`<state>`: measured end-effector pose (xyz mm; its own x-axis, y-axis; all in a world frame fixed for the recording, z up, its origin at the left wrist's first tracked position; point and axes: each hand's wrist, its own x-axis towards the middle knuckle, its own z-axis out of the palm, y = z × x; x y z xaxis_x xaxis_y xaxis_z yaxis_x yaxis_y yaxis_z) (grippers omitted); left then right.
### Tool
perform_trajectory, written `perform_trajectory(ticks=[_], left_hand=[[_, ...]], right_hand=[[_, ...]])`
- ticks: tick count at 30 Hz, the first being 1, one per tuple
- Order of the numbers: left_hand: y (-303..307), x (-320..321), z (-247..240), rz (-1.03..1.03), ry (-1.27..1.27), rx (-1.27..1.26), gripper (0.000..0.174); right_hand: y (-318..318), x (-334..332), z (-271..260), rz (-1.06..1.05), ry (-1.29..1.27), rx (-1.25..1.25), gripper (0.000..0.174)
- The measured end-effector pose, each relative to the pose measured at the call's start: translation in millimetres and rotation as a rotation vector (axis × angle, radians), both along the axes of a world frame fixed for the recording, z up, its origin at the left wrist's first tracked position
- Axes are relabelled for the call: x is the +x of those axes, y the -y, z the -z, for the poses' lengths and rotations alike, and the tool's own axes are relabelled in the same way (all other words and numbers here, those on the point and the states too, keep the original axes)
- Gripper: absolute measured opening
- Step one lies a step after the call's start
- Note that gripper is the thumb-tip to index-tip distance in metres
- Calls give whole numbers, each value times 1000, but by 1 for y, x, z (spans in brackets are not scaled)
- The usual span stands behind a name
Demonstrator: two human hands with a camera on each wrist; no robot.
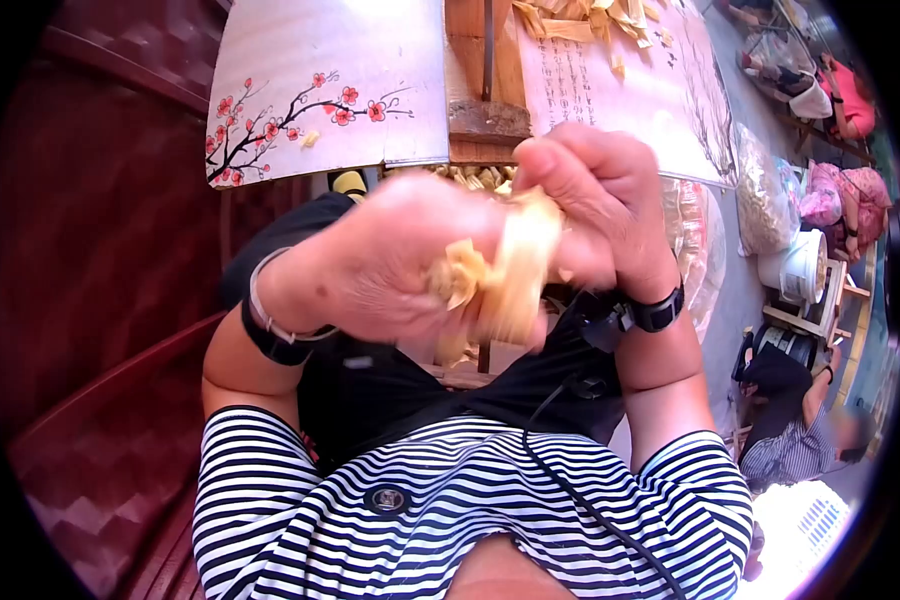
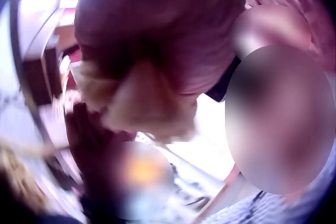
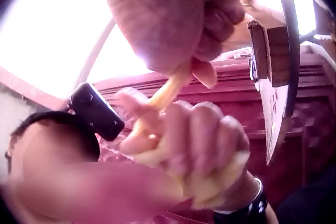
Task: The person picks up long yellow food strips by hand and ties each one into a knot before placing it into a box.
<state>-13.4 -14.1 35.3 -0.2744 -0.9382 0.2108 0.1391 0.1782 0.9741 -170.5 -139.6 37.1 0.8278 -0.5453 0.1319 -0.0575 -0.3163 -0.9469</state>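
In the head view both hands are close together over the lap, working a pale yellow flat strip (image 1: 522, 265) that looks fibrous and is blurred by motion. My left hand (image 1: 395, 255), silver bracelet at its wrist, has its fingers curled round part of the strip. My right hand (image 1: 600, 195) pinches the other side of it, thumb against bent fingers. In the right wrist view, a twisted length of the strip (image 3: 170, 90) runs up from the left hand (image 3: 197, 134) to the right hand (image 3: 157, 19). Pale yellow folds (image 2: 149, 106) show below the left palm in the left wrist view.
More yellow strips (image 1: 570, 25) lie at the far edge of the board (image 1: 320, 60) printed with blossoms. A wooden block (image 1: 490, 122) with a metal bar stands mid-board. Small yellow pieces (image 1: 475, 177) are gathered below it. Filled bags (image 1: 765, 200) and a white bucket (image 1: 795, 268) stand right.
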Motion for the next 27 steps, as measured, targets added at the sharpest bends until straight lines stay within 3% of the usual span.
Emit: perform_trajectory(ticks=[2, 3, 6, 7, 9, 10, 11, 13, 16, 20, 22, 24, 27], left_hand=[[12, 8, 4, -384, 754, -516, 41], [13, 14, 3, -412, 983, -619, 41], [15, 13, 13, -518, 898, -750, 25], [16, 13, 17, -576, 865, -805, 21], [15, 10, 21, -734, 786, -848, 26], [11, 9, 22, -793, 746, -817, 32], [14, 11, 19, -832, 714, -803, 27], [17, 9, 22, -848, 676, -644, 24], [10, 10, 14, -642, 655, -402, 19], [5, 11, 15, -593, 713, -314, 11], [9, 7, 23, -666, 804, -402, 7], [12, 7, 21, -626, 739, -427, 3], [14, 13, 14, -570, 528, -445, 4]], right_hand=[[5, -2, 6, -150, -120, 384, 25], [6, -1, 4, -225, -192, 571, 24], [-1, 4, 19, -244, -201, 966, 18], [-8, 7, 27, -217, -52, 1090, 15], [-18, 10, 30, -42, 145, 1060, 13], [-15, 8, 20, -73, 194, 1018, 13], [-15, 8, 18, -43, 303, 974, 12], [-16, 8, 21, 78, 360, 708, 12], [-20, 9, 21, 91, 351, 89, 12], [-15, 12, 26, -6, 184, -374, 9], [-18, 12, 20, 56, 12, -425, 10], [-16, 13, 24, 102, -67, -470, 18], [-16, 9, 10, -27, -142, 2, 30]])
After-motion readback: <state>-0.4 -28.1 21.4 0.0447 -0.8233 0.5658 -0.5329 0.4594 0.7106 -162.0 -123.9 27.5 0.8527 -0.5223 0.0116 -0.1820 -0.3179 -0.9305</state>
